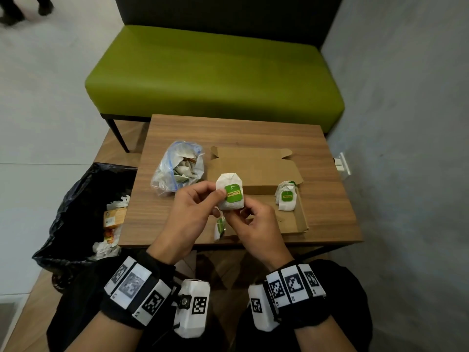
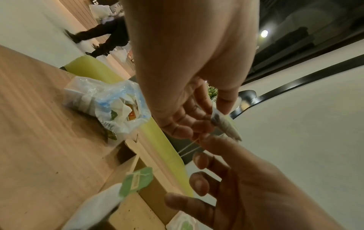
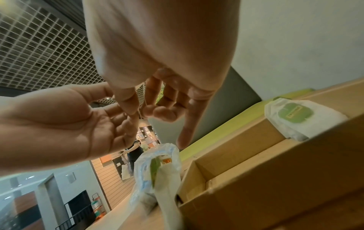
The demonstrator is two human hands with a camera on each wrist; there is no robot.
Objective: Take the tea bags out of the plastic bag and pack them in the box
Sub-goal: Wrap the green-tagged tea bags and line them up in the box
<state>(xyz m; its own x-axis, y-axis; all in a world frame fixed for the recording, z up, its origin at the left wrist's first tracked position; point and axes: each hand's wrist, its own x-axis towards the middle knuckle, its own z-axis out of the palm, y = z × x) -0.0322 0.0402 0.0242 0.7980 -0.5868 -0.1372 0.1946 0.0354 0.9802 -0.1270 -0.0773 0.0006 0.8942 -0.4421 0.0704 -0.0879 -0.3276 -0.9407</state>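
I hold one tea bag [image 1: 230, 191] up in front of me with both hands, above the near part of the box [image 1: 256, 171]. My left hand [image 1: 189, 214] pinches its left edge, the thumb lying on the green tag. My right hand [image 1: 256, 224] takes it from below, with thumb and forefinger closed on the bottom corner. I think I hold it like this to tidy the string and tag flat against the paper, so it will stand neatly beside the others.

The bag is white paper, folded to a point at the top, with dark tea showing faintly through the lower part. The tag says Twinings. In the left wrist view a thin thread runs between my fingers.

Beyond my left fingers lies the plastic bag [image 1: 177, 171], open and crumpled, with more tea bags inside. To the right of my right fingers, a few packed tea bags [image 1: 286, 196] stand in the box. One loose tea bag [image 1: 219, 227] lies under my hands.
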